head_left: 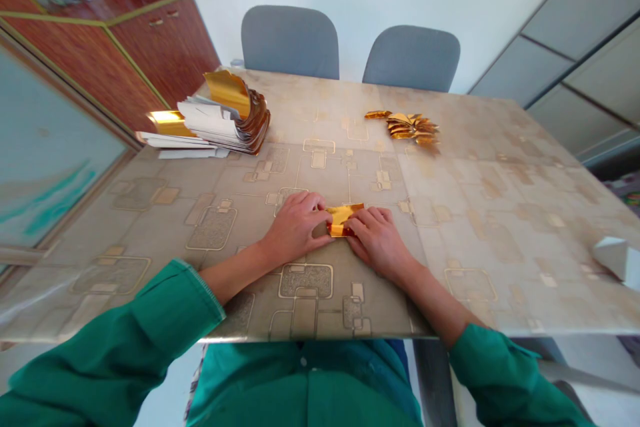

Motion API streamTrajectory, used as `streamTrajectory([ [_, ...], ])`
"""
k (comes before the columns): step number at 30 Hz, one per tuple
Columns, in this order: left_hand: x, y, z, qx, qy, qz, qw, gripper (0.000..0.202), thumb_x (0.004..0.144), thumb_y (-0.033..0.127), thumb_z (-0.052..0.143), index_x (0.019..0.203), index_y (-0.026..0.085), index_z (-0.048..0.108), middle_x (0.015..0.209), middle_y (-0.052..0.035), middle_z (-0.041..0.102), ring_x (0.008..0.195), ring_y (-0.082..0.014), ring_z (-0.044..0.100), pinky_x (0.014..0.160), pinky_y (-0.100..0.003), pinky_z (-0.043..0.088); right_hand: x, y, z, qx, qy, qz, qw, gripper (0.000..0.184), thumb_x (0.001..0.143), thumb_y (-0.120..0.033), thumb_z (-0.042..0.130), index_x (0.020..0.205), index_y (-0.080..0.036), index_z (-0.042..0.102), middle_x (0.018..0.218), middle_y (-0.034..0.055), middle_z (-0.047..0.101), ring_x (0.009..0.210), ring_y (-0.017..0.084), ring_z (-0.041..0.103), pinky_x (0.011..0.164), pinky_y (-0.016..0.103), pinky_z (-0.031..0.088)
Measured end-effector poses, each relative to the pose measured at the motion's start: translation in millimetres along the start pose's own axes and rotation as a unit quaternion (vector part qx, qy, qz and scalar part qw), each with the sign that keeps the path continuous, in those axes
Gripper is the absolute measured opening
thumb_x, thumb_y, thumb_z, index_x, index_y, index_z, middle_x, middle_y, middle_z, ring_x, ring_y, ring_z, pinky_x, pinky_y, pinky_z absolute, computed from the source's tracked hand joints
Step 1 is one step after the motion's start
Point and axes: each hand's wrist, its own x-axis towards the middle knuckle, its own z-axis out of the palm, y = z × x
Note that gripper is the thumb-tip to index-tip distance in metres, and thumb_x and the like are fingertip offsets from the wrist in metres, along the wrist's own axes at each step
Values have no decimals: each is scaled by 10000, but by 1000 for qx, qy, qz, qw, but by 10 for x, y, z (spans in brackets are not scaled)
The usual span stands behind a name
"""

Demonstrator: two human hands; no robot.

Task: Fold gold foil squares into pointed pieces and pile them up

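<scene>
A small sheet of shiny gold foil paper (342, 215) lies on the table between my two hands, with its near edge folded over. My left hand (299, 223) grips the left end of the sheet, fingers curled and thumb pressed in. On the other side, my right hand (373, 237) presses and pinches the right end with its fingertips. The fingers hide both side edges of the paper.
A tall stack of gold and white paper sheets (225, 123) sits at the back left. Several folded gold paper pieces (410, 128) are piled at the back right. A white folded object (617, 259) stands near the right edge. Two grey chairs (290, 40) stand behind the patterned table (220, 177).
</scene>
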Motion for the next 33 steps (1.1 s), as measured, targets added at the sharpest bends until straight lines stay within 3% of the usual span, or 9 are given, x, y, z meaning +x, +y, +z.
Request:
streamTrajectory([
  [6,-29,49,-11,54,21,78,995,125,897,317,650,938,202,678,1065,-63,616,979,-232,522,913,-389,387,-42,-36,-1,32,-4,8,999,132,962,-282,546,966,-186,638,1008,72,656,967,227,550,893,371,337],
  [9,-36,104,27,32,0,91,995,171,920,348,626,941,183,665,1036,-64,635,954,-221,536,883,-361,406,-33,-17,-9,46,-5,4,999,143,969,-282,537,965,-191,646,993,71,657,957,221,555,901,376,339],
  [13,-50,149,76,-13,-25,47,999,193,956,341,581,916,171,663,958,-55,642,917,-204,554,838,-334,419,-38,97,-58,97,-13,-5,995,122,960,-293,567,989,-212,654,1020,53,668,975,208,556,910,375,334],
  [21,-48,194,82,-2,-15,-32,999,158,954,294,587,889,171,664,934,-50,639,912,-216,550,814,-355,405,-81,423,-105,203,-39,24,978,161,971,-336,560,941,-243,687,962,28,686,902,186,570,837,356,353],
  [33,6,205,68,-4,-16,-116,993,180,879,323,679,780,182,628,874,-29,615,875,-215,549,802,-355,388,-44,336,-46,222,-9,142,965,175,923,-315,609,784,-233,675,803,14,659,814,191,555,802,350,362],
])
